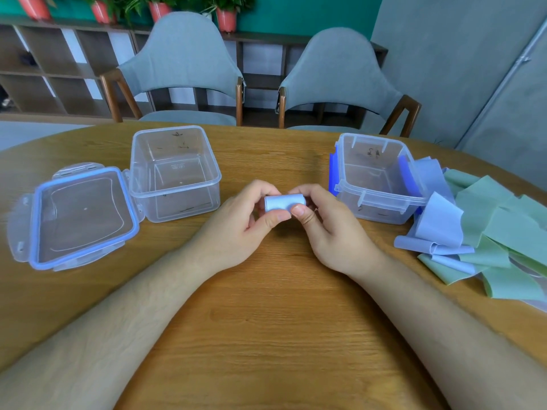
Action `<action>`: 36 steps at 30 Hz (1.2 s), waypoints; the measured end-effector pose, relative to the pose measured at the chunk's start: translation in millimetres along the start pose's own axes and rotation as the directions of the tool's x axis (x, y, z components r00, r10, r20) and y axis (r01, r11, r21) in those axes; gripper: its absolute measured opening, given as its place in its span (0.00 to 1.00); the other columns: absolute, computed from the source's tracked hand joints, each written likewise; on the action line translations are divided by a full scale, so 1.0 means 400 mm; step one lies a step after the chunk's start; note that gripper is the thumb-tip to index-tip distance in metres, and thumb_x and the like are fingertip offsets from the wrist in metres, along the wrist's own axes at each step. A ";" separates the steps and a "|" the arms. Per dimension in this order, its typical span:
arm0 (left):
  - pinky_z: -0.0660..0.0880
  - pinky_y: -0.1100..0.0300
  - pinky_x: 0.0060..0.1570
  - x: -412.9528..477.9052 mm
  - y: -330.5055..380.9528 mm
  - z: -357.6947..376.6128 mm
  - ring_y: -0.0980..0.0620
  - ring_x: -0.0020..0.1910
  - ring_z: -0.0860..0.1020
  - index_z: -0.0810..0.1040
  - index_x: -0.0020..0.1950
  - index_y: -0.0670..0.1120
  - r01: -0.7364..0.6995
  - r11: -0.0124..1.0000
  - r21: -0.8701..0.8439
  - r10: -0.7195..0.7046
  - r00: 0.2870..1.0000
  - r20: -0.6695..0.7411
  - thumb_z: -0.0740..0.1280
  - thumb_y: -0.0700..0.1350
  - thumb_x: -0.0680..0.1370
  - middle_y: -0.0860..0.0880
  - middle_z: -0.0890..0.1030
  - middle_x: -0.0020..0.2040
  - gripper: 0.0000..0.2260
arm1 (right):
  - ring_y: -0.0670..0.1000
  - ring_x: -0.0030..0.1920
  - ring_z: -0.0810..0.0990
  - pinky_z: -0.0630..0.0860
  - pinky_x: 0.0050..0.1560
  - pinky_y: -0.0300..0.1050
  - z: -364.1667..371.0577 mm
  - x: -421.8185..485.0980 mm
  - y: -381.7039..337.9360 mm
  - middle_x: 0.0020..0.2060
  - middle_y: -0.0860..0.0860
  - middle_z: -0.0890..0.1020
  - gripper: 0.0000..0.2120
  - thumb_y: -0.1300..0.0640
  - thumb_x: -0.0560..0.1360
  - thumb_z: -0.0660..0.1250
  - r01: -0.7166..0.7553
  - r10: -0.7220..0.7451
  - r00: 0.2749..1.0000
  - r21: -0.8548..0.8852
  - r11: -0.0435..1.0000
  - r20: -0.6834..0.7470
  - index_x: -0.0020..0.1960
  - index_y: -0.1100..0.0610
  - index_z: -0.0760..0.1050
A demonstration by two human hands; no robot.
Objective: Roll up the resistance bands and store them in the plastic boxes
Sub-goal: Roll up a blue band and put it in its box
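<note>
A pale blue resistance band, rolled into a short tight cylinder (282, 202), is held just above the table centre. My left hand (239, 224) pinches its left end between thumb and fingers. My right hand (325, 226) pinches its right end, thumb on the front. An open clear plastic box (175, 184) stands to the left and holds no bands. A second open clear box (381, 202) with blue latches stands to the right, also without bands. Loose pale blue and green bands (485, 232) lie piled at the right.
A clear lid with a blue seal (80, 217) lies flat left of the left box. The wooden table (272, 321) stretches toward me between my forearms. Two grey chairs (183, 69) stand behind the far edge.
</note>
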State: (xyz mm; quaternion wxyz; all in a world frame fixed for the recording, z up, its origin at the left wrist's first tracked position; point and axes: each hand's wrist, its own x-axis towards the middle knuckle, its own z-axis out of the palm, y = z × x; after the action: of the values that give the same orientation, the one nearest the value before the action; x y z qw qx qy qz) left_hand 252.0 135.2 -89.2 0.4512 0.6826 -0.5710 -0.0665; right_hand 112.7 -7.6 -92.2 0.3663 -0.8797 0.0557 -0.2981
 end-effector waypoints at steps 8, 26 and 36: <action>0.75 0.44 0.43 -0.002 0.010 0.006 0.47 0.41 0.78 0.75 0.57 0.52 0.010 1.000 -0.018 -0.010 1.000 0.021 0.60 0.62 0.79 0.53 0.79 0.46 0.16 | 0.45 0.40 0.75 0.72 0.43 0.42 0.003 -0.008 0.001 0.38 0.43 0.75 0.13 0.49 0.84 0.54 0.014 -0.017 1.000 -0.131 0.991 -0.019 0.53 0.56 0.72; 0.76 0.52 0.43 0.001 0.010 0.014 0.50 0.43 0.79 0.75 0.59 0.48 0.000 0.998 -0.068 -0.004 0.998 -0.061 0.64 0.55 0.81 0.56 0.79 0.45 0.13 | 0.43 0.39 0.75 0.76 0.40 0.41 0.024 -0.007 -0.015 0.42 0.46 0.77 0.11 0.51 0.82 0.59 -0.129 0.131 0.991 0.234 0.964 0.006 0.63 0.53 0.71; 0.69 0.58 0.35 -0.009 0.020 0.028 0.52 0.36 0.74 0.72 0.51 0.47 -0.006 0.996 0.090 0.010 0.999 -0.044 0.56 0.58 0.83 0.51 0.75 0.37 0.16 | 0.46 0.34 0.71 0.69 0.36 0.46 0.031 -0.017 -0.021 0.35 0.44 0.72 0.13 0.49 0.83 0.52 -0.008 0.000 0.998 -0.133 0.991 -0.060 0.51 0.57 0.68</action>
State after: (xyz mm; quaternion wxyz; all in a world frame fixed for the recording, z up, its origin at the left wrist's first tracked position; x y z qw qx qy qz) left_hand 238.3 132.8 -92.0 0.4329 0.7012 -0.5660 -0.0237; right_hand 113.3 8.3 -96.6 0.3056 -0.8926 0.0881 -0.3195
